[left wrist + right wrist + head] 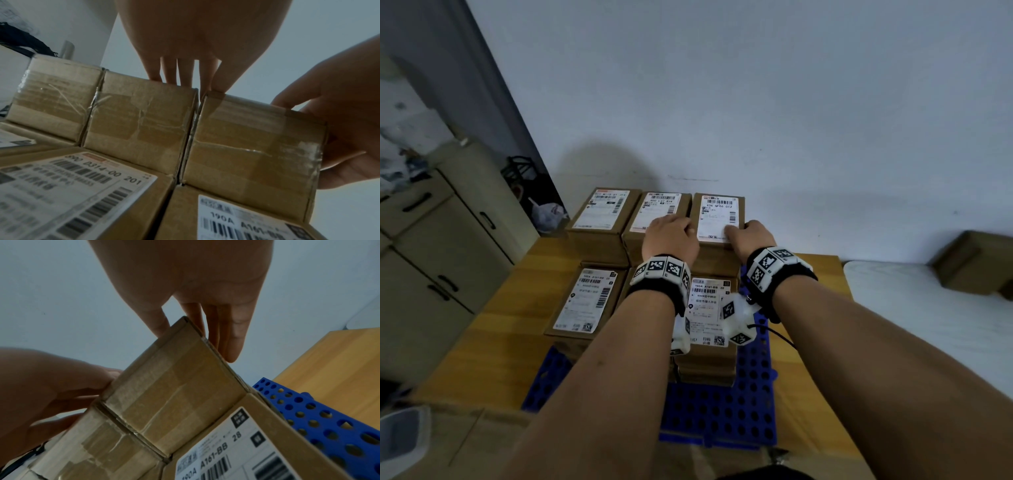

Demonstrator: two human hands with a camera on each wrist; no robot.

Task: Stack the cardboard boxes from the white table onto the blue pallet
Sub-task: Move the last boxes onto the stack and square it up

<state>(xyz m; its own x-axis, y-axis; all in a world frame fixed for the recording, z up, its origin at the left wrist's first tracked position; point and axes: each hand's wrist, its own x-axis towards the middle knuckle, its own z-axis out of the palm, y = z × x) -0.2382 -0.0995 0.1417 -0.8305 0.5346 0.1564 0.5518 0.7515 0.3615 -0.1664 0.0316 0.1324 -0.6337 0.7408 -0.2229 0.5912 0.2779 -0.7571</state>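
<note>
Cardboard boxes with white shipping labels stand in stacks on the blue pallet (722, 411). Three boxes form the taller back row. Both hands are at the back right box (717, 219) (252, 146) (174, 394), which sits level on its stack. My left hand (671, 236) (185, 73) lies with straight fingers on the middle back box (141, 116), fingertips at the gap beside the right box. My right hand (751, 233) (195, 337) clasps that box's right side, thumb on top and fingers down the side.
Lower front stacks (585, 301) (709, 308) stand just before the back row. The pallet lies on a wooden table (517, 325) against the wall. To the right, a white table (911, 308) carries another cardboard box (969, 263). Beige cabinets (441, 240) stand left.
</note>
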